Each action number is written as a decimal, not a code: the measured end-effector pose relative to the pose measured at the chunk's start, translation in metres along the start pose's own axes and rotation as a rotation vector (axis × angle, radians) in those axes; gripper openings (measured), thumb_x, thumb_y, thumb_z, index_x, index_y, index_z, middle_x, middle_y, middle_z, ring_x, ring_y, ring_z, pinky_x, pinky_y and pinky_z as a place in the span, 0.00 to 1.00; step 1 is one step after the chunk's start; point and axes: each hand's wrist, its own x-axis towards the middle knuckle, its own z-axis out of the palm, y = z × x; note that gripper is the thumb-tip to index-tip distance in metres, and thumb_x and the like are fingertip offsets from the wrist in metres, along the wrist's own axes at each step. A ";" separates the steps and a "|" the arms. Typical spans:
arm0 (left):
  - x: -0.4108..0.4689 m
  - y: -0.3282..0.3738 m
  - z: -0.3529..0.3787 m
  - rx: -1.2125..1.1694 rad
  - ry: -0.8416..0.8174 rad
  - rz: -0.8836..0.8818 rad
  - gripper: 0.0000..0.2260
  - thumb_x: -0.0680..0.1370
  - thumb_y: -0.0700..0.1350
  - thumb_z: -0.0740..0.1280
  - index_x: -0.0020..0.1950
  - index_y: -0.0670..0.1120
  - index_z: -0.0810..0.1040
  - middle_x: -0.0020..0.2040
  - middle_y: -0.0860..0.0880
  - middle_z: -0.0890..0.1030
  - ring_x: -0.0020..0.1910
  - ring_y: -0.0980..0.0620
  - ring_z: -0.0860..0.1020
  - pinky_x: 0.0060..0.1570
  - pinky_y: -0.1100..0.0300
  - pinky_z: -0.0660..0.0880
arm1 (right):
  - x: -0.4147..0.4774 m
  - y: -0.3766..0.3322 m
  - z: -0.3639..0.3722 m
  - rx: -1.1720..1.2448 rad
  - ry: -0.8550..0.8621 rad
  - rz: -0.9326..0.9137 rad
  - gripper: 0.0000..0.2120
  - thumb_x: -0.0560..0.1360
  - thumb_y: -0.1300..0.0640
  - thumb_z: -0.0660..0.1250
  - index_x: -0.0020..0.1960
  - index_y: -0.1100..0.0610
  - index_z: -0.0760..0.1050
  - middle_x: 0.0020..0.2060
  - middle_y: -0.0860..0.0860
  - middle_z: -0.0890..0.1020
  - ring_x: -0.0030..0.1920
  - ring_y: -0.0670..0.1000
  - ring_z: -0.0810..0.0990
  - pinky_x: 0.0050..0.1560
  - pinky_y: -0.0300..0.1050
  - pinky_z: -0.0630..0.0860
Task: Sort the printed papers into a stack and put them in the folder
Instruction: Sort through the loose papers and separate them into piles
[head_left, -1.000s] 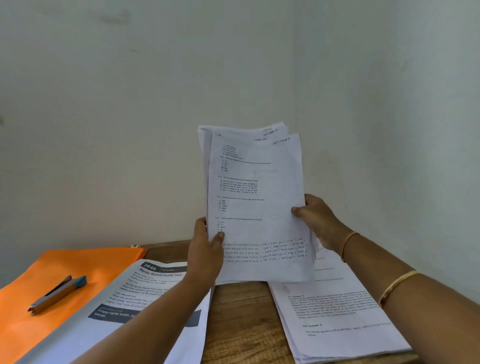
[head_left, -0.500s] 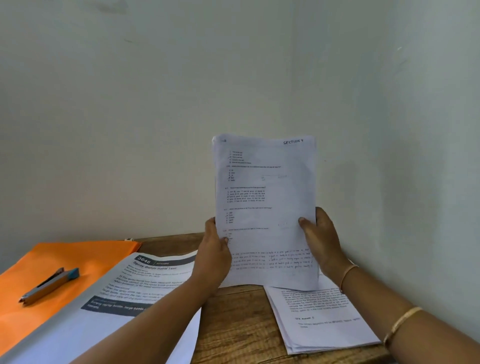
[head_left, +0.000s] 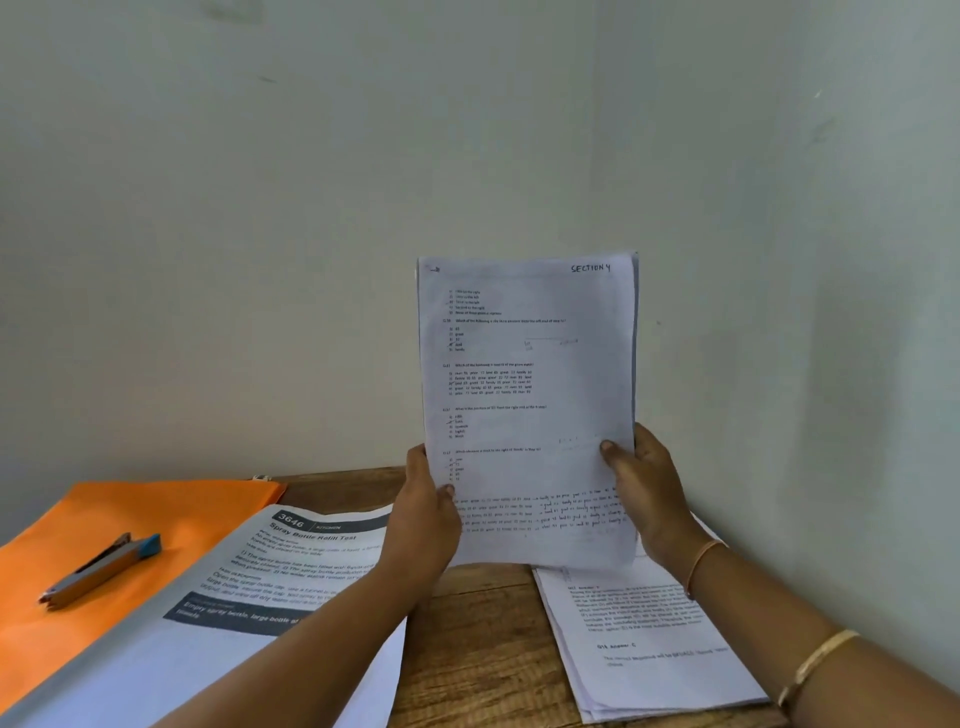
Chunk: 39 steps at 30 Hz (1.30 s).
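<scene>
Your stack of papers (head_left: 524, 374) looks neater than it did a second ago; the back sheets that stuck out at the top are now lined up behind the front page, and the stack sits lower in your view. You hold it standing up in front of the wall (head_left: 467, 156); the front page has small print, and "SECTION 4" is written by hand in its top right corner. Your left hand (head_left: 423, 525) grips the left edge near the bottom, thumb on the front; your right hand (head_left: 647, 499) grips the right edge a bit higher, thumb on the front too; the other fingers are hidden behind the sheets. You cannot tell if the bottom edge touches the wooden table (head_left: 483, 649). Two bangles (head_left: 701, 558) are on your right arm. A pile of papers (head_left: 649, 639) lies flat on the table under your right arm; a big printed sheet (head_left: 291, 571) headed "Spray Bottle Refill Test" lies under your left arm. The orange folder (head_left: 171, 514) lies closed at the far left, partly under that sheet; a stapler (head_left: 101, 569) with a blue end rests on top of it.
</scene>
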 end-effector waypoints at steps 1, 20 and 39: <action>0.002 0.000 0.000 -0.001 -0.003 -0.010 0.12 0.81 0.36 0.56 0.62 0.47 0.62 0.53 0.51 0.74 0.48 0.52 0.76 0.34 0.67 0.75 | 0.001 -0.001 0.000 0.000 -0.007 0.012 0.09 0.80 0.63 0.58 0.54 0.52 0.74 0.46 0.47 0.80 0.46 0.48 0.79 0.44 0.42 0.76; -0.005 -0.011 -0.009 0.118 -0.162 -0.031 0.18 0.80 0.35 0.58 0.68 0.48 0.60 0.57 0.52 0.72 0.51 0.57 0.72 0.32 0.72 0.72 | -0.002 0.011 0.003 -0.129 -0.009 0.063 0.12 0.79 0.64 0.57 0.53 0.51 0.75 0.46 0.48 0.81 0.47 0.51 0.78 0.50 0.45 0.75; 0.003 -0.022 -0.153 1.295 -0.467 -0.507 0.23 0.80 0.51 0.60 0.70 0.39 0.64 0.50 0.49 0.69 0.51 0.52 0.68 0.44 0.62 0.67 | 0.036 -0.005 0.056 0.004 0.167 0.303 0.10 0.72 0.70 0.53 0.42 0.60 0.70 0.34 0.52 0.70 0.33 0.49 0.67 0.34 0.38 0.60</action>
